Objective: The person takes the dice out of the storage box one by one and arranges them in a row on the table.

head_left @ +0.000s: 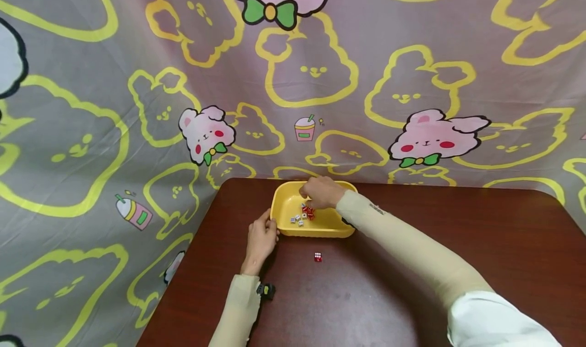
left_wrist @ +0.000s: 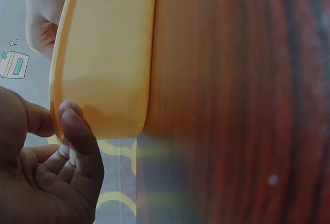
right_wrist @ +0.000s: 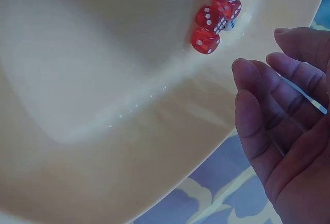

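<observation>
A yellow tray stands at the far side of the table with red dice and white dice inside it. At its near left corner, my left hand pinches the rim; the left wrist view shows a fingertip against the outer wall. My right hand is over the tray, near its far side. In the right wrist view its fingers are loosely bent, holding nothing, a little apart from a line of red dice. One red die lies on the table in front of the tray.
The dark brown wooden table meets a patterned cloth right behind the tray. More of this cloth hangs along the left side. A small black device sits on my left wrist.
</observation>
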The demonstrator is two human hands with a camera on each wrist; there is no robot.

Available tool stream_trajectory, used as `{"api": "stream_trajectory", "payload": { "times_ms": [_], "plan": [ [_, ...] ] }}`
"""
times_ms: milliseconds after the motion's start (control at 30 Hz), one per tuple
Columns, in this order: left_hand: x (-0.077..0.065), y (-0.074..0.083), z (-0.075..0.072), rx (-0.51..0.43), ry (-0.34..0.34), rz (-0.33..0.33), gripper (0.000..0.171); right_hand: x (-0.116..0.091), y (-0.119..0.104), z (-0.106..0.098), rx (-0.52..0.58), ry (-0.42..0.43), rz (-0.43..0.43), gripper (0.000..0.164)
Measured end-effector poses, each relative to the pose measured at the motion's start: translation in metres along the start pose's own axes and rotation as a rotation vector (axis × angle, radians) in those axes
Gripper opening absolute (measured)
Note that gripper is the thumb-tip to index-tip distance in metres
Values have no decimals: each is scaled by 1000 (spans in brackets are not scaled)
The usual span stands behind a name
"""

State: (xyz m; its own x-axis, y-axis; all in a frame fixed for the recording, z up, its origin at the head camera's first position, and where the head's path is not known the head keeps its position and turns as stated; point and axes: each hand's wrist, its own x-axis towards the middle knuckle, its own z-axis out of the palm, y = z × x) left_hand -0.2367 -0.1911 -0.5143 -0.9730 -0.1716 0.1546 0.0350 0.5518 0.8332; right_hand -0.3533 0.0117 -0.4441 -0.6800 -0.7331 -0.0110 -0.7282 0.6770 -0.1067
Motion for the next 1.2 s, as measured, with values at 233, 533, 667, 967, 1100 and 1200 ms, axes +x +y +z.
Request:
{"api": "stream_trajectory", "payload": {
  "times_ms": [233, 533, 667, 967, 1100, 1200],
  "plan": [
    [-1, 1, 0, 6, -2, -2, 45, 6, -3, 1, 0, -23, -14, 6],
    [-1, 2, -1, 14, 4, 7, 45, 16, -6, 10, -22, -48, -17, 8],
    [0, 2, -2, 12, 1, 6, 45, 18, -6, 13, -37, -58, -39, 11],
    [1, 2, -2, 17, -1, 1, 47, 19, -7, 13, -42, -98, -31, 7],
    [2, 1, -2, 19, -2, 2, 46, 21, -9, 13, -45, -114, -32, 6],
    [1, 0, -1, 20, -4, 1, 46, 23, -10, 14, -52, -137, -27, 5]
  ]
}}
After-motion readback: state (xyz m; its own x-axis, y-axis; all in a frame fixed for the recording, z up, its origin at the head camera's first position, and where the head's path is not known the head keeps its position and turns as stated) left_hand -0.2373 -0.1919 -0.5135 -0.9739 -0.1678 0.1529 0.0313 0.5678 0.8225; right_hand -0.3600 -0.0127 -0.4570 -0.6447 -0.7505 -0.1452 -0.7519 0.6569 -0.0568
